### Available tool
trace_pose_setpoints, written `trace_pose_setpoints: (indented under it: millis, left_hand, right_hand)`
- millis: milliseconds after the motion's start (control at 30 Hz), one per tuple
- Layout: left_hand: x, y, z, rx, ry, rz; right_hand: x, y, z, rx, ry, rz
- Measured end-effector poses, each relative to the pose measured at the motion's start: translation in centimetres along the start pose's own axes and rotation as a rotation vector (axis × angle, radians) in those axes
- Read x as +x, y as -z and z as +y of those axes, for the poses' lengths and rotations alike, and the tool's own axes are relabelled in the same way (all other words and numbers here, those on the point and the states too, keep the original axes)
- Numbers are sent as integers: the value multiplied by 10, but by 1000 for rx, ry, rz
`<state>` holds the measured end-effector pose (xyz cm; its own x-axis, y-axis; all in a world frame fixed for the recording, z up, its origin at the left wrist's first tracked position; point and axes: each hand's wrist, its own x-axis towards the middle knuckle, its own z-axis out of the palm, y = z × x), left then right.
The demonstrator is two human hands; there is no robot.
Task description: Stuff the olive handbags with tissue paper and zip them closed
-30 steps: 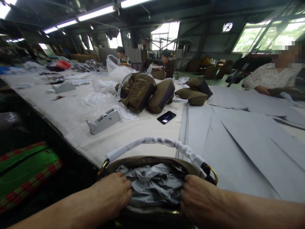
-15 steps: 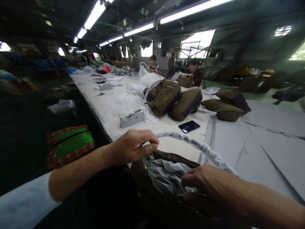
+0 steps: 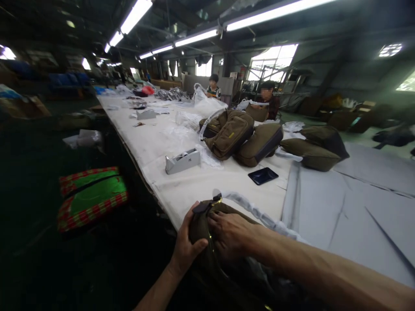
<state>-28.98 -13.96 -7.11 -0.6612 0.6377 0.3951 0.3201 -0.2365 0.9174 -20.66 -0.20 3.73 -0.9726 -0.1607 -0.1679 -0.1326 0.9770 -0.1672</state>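
Note:
An olive-brown bag (image 3: 207, 255) with its zipped top open is tilted at the near table edge. My left hand (image 3: 189, 245) is closed around the bag's end, thumb on the near side and fingers behind. Inside the opening is my right hand (image 3: 231, 235), its knuckles bent and its fingertips hidden by the bag wall, so its grip is unclear. Grey-white stuffing (image 3: 256, 268) shows dimly under the right forearm. A strap wrapped in white (image 3: 256, 209) arches from the bag's metal clip (image 3: 216, 198) to the right.
On the white table (image 3: 155, 151) are a grey tape dispenser (image 3: 183, 161), a phone (image 3: 263, 176) and several similar bags (image 3: 230, 134). Large pale sheets (image 3: 327, 198) lie to the right. Two people (image 3: 213, 88) sit beyond. A green plaid-edged bag (image 3: 94, 196) is at lower left.
My left hand has gone from the strap's end down to the bag's end and gripped it. My right hand has moved left and farther forward inside the bag, over the stuffing.

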Motion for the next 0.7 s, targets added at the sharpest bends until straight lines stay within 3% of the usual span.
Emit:
trace_pose_setpoints:
  millis: [100, 200, 333, 400, 467, 500, 567, 633, 700]
  left_hand:
    - [18, -6, 5, 218, 98, 70]
    - [27, -9, 6, 313, 169, 104]
    - [29, -12, 8, 342, 173, 78]
    - [27, -13, 17, 405, 71, 117]
    - [25, -17, 32, 479, -218, 141]
    - [24, -20, 41, 505, -404, 72]
    - [24, -32, 58, 588, -679, -243]
    - [29, -46, 70, 771, -704, -588]
    - [41, -59, 75, 1032, -549, -768]
  right_hand:
    - [4, 9, 5, -63, -85, -99]
    - [-15, 4, 10, -133, -133, 23]
    - [-39, -14, 23, -223, -407, -83]
    - [-44, -14, 32, -162, -475, -64]
    - [-51, -6, 37, -66, -465, 22]
    - [-55, -1, 38, -33, -469, 52]
    - [-68, 7, 37, 1, -517, 48]
    - [-78, 7, 36, 9, -539, -15]
    - [-83, 2, 37, -57, -515, -78]
